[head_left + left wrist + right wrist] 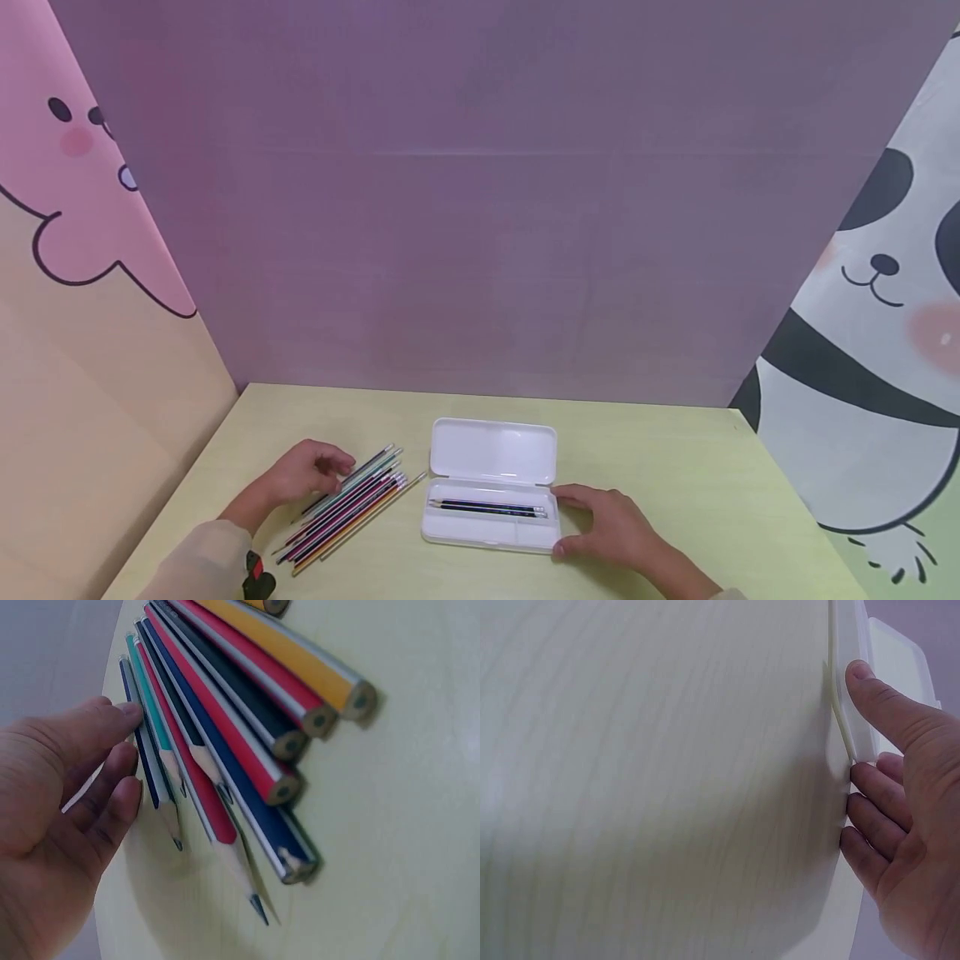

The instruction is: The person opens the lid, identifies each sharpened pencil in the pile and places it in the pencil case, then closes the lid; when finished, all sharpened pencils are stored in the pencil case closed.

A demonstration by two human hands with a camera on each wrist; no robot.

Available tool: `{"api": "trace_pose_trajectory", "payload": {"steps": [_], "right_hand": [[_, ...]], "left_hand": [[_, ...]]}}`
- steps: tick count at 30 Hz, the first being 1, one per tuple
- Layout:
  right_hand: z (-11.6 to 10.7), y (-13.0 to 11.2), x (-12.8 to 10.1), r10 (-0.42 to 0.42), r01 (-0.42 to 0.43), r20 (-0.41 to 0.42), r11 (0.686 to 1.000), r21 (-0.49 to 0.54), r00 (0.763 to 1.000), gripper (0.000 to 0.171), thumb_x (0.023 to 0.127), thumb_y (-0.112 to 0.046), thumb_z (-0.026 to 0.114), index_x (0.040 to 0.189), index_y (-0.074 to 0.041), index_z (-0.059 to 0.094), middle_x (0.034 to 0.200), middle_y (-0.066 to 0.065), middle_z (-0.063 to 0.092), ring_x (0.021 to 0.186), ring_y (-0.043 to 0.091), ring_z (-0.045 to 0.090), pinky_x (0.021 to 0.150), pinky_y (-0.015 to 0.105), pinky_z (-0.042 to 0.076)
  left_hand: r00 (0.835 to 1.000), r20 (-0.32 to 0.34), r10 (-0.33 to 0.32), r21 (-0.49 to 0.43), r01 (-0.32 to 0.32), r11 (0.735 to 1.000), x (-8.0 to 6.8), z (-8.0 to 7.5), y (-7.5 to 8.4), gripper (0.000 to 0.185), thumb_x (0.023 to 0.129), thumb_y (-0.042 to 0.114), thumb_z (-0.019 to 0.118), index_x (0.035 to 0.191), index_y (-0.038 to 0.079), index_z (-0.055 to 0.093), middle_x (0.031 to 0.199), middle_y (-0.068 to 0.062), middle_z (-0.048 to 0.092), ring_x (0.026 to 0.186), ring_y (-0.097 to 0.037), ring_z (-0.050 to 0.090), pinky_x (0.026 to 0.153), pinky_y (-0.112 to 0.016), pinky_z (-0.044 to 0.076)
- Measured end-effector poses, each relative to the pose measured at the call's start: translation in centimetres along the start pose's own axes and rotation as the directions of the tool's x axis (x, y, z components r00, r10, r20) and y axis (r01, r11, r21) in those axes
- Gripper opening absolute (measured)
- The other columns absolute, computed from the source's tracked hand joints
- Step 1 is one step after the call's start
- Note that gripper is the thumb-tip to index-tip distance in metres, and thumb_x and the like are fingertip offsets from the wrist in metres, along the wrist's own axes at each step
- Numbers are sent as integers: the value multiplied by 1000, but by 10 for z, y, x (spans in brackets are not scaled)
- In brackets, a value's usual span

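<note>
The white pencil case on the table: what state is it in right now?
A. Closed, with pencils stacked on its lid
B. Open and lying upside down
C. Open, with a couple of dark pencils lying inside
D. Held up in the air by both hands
C: the head view shows the white pencil case lying open on the table, lid back, with dark pencils in its tray, while the right hand rests against its end.
</note>
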State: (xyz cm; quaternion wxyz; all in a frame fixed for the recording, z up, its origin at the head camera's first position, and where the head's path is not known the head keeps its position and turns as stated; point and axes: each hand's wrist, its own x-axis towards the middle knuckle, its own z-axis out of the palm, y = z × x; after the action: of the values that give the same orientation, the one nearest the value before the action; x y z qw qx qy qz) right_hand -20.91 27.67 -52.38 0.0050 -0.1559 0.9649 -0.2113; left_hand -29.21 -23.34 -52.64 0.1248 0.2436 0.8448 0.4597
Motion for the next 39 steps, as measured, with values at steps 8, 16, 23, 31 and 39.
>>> {"api": "trace_pose_trajectory", "payload": {"steps": [8, 16, 23, 31, 39], "right_hand": [[0, 1, 1, -23, 23, -14, 1000, 4, 1000, 84, 60, -67, 87, 131, -25, 69, 124, -10, 74, 111, 19, 69, 95, 46, 51], [0, 1, 1, -7, 7, -13, 1000, -2, 1000, 84, 59, -67, 88, 131, -27, 69, 124, -12, 74, 110, 19, 68, 95, 45, 50], [-1, 1, 0, -10, 10, -6, 1000, 11, 1000, 85, 59, -67, 87, 131, -26, 69, 124, -10, 74, 112, 21, 68, 95, 47, 51], [2, 0, -1, -8, 8, 0, 1000, 7, 1000, 87, 59, -70, 86, 131, -26, 68, 122, -9, 75, 115, 23, 68, 95, 48, 52], [0, 0, -1, -21, 21, -14, 1000, 0, 1000, 85, 59, -68, 86, 130, -25, 69, 122, -11, 75, 112, 21, 69, 94, 46, 51]], "left_hand": [[999, -52, -13, 200, 23, 980, 0, 1, 4, 28, 85, 1, 78, 112, -5, 74, 102, -13, 74, 88, -18, 68, 76, -27, 55], [995, -91, -48, 257, 70, 964, -1, 3, 8, 19, 85, 0, 76, 104, 0, 78, 98, -9, 76, 86, -17, 66, 74, -30, 55], [993, -103, -62, 261, 87, 961, -1, 4, 7, 16, 87, 1, 75, 102, 1, 79, 97, -7, 77, 87, -16, 66, 74, -30, 55], [993, -113, -36, 251, 64, 966, 0, -2, 14, 15, 90, 4, 73, 103, 3, 79, 92, -2, 74, 79, -12, 59, 67, -25, 51], [997, -83, 6, 208, 11, 978, 18, 2, 39, 18, 94, 8, 72, 111, 5, 78, 94, 2, 71, 82, -14, 59, 68, -25, 52]]}}
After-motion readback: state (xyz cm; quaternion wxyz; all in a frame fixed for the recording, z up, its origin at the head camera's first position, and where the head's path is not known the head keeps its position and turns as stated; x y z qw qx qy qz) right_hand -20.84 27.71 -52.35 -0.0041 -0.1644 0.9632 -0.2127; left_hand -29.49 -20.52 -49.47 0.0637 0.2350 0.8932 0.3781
